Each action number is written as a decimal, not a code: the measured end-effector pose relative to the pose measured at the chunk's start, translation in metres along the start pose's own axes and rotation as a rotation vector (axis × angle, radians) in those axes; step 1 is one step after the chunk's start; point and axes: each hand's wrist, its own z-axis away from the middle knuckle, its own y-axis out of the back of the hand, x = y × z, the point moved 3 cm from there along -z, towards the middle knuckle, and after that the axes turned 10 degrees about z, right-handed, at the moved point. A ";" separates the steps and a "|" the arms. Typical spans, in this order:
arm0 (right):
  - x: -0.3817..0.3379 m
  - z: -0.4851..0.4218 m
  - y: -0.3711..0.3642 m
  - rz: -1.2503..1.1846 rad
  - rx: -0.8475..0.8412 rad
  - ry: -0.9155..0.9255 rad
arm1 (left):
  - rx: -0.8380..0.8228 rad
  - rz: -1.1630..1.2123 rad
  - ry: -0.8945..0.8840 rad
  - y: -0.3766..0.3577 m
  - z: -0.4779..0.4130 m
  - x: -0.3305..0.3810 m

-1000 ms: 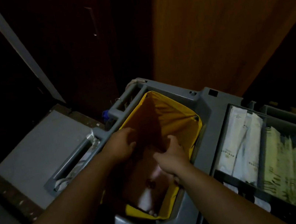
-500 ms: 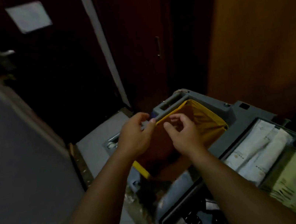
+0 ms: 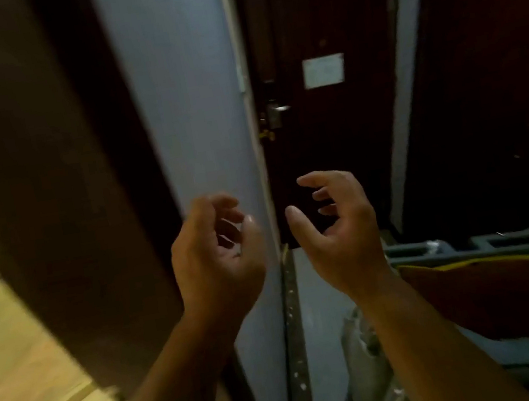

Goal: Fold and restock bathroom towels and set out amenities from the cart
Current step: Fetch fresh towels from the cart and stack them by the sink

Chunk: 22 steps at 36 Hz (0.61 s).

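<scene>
Half a second ago both hands were at the rim of the yellow fabric bag (image 3: 520, 295), fingers pinching at its edge. Now the 2 hands have lifted off it and hang in the air in front of the wall corner. The left hand (image 3: 216, 256) has its fingers loosely curled toward the palm with nothing inside them. The right hand (image 3: 336, 227) is half spread, thumb and fingers apart, and it also holds nothing. The hands are near each other but do not touch.

The view has swung to the left, so the grey plastic housekeeping cart (image 3: 453, 245) has slid to the lower right edge, just beside the right forearm. Only its near frame and the bag hanging in it show, and the trays of packets seen earlier have left the picture. A crumpled clear plastic sheet (image 3: 365, 343) lies low against the cart's left side, partly behind the right forearm.

The dark wooden door (image 3: 343, 139), which was at the upper left before, now stands straight ahead. It carries a white rectangular paper notice (image 3: 324, 70) and a metal lever handle (image 3: 277, 109). A blue-grey painted wall (image 3: 192, 101) runs down the middle to a grey floor (image 3: 317, 299). At the left are a dark brown wooden panel (image 3: 44, 173) and pale tiled flooring (image 3: 6, 348). The room is dim.
</scene>
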 end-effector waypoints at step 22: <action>-0.350 0.122 -0.417 -0.325 -0.555 0.413 | 0.270 -0.828 0.282 0.512 0.026 -0.133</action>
